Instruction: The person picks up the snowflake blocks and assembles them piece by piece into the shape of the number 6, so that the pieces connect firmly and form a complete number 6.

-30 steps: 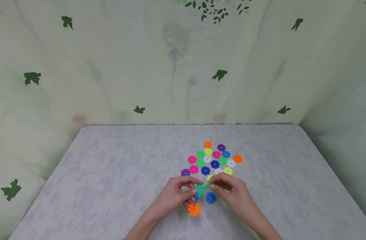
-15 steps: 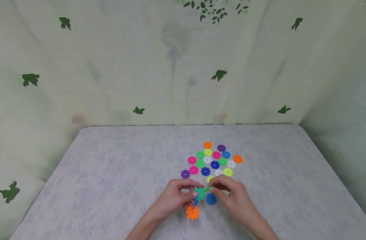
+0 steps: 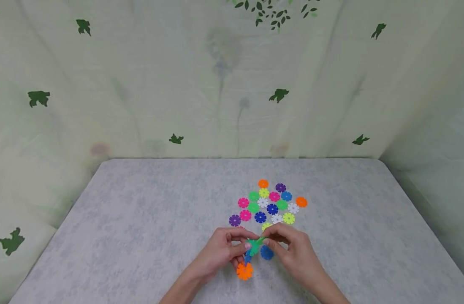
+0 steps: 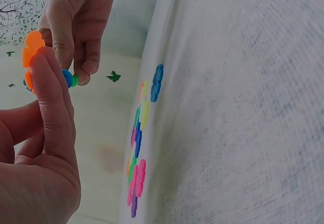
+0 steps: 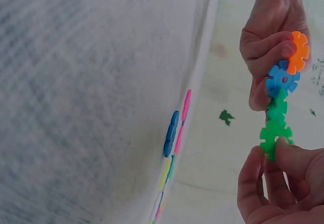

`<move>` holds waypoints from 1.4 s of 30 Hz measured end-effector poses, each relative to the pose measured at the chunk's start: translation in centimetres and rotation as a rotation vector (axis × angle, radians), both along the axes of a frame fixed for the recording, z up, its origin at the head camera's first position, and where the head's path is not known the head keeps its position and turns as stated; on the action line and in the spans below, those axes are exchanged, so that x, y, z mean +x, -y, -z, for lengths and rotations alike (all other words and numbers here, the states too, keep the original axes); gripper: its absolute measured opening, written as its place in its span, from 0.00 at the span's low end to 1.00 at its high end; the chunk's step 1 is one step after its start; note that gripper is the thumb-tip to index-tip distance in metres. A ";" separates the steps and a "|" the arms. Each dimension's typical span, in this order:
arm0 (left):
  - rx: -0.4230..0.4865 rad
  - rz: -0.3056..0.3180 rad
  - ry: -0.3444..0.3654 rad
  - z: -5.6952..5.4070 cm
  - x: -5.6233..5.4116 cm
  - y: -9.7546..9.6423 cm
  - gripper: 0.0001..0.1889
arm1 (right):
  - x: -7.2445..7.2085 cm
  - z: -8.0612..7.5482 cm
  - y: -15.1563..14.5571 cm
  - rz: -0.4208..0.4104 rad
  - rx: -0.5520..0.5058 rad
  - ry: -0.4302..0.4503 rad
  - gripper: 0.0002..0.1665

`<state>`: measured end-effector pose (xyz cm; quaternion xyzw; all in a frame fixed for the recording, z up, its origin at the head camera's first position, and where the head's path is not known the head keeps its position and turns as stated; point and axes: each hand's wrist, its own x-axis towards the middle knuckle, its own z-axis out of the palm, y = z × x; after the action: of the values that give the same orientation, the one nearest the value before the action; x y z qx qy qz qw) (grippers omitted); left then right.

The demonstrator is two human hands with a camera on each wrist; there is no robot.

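pale cloth backdrop [image 3: 152, 84], dark green birds [image 3: 279, 95] printed on it, standing behind grey table [image 3: 133, 228]. loose flower-shaped discs [image 3: 272, 209] spread on table, right of middle: pink, purple, navy, white, orange, yellow, green. left hand [image 3: 223, 250], near, pinching teal disc [image 3: 253, 247]. right hand [image 3: 292, 244], near, pinching green disc [image 5: 276, 133]. both discs part of linked chain [image 5: 277, 100], held above table between hands. chain's blue disc [image 3: 248, 256] joins teal disc to orange disc [image 3: 245, 271], nearest. loose blue disc [image 3: 267, 252] on table, left of right hand.
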<state>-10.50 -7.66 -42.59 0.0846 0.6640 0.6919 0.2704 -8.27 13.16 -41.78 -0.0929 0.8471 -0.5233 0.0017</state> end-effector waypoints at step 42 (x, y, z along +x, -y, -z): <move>0.025 -0.026 -0.007 0.5 0.4 -0.8 0.12 | -0.6 0.6 0.0 -0.007 -0.194 0.195 0.07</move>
<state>-10.15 -6.89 -43.11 0.0819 0.6571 0.7034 0.2582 -8.87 13.19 -42.41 -0.0440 0.7881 -0.6092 0.0769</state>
